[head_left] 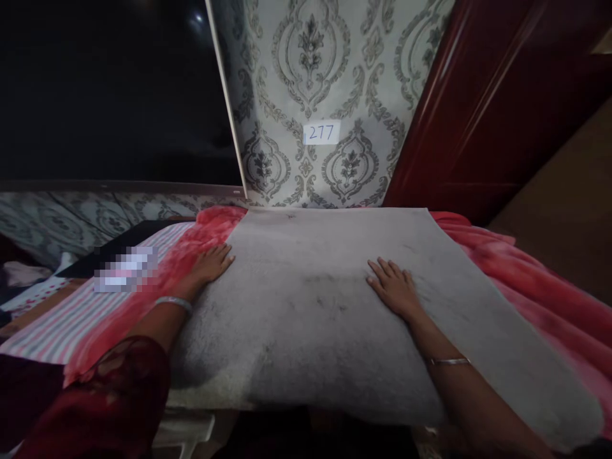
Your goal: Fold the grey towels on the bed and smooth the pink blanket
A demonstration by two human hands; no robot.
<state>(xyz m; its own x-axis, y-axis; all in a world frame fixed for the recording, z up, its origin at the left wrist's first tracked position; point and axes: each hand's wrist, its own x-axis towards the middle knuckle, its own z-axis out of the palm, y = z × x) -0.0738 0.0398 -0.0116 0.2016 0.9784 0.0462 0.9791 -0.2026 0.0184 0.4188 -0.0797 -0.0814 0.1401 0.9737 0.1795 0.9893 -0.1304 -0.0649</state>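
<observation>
Right hand (393,287) spread flat on grey rectangular fabric mat (306,344), left hand (210,266) likewise at its edge, both empty; likely smoothing; next needs even pressure.

Plain grey mat (329,255) set against red and ornate silver

The mat is coloured pale grey, marked by small dark smudges about its middle and shaded darker toward the near side. On both sides, coral red is shown by the blanket (540,280), mottled with lighter pink. The cloth (57,328) at the left is striped in white, pink and blue-grey. The wallpaper (310,57) is printed with dark grey medallions and leafy scrolls on silvery white. On the white label (322,132), figures are written in blue. The television (105,89) is seen black, the panel (492,108) wine red, the sleeve (115,389) dark red
</observation>
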